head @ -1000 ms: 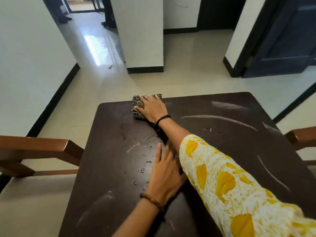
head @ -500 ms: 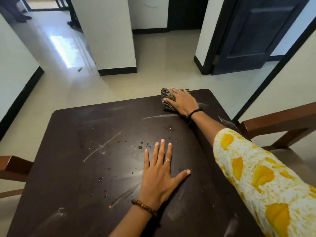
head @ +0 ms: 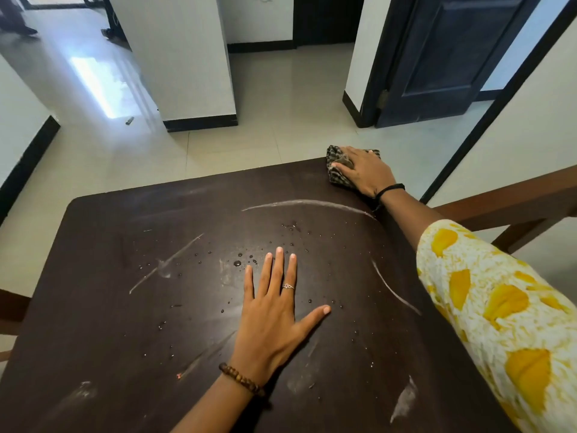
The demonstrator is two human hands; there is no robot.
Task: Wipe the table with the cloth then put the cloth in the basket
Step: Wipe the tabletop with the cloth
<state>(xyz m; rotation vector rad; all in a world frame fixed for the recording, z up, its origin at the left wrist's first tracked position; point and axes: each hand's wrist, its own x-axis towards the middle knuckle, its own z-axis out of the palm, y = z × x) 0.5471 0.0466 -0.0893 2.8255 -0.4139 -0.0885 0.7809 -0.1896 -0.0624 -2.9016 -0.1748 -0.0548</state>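
A dark brown table point(head: 118, 307) fills the lower view, marked with water drops and pale wipe streaks. At its far right corner my right hand point(head: 367, 171) presses down on a folded, dark patterned cloth point(head: 335, 176); most of the cloth is hidden under the palm. My left hand point(head: 274, 310) lies flat on the middle of the table, fingers spread, holding nothing. No basket is in view.
A wooden chair back point(head: 512, 201) stands close to the table's right side, and another chair part point(head: 9, 307) shows at the left edge. Beyond the table lie a tiled floor, a white pillar point(head: 184, 57) and a dark blue door point(head: 449, 51).
My right hand has slid the cloth along the far edge from the left part to the far right corner. My left hand stays flat on the table, fingers now spread.
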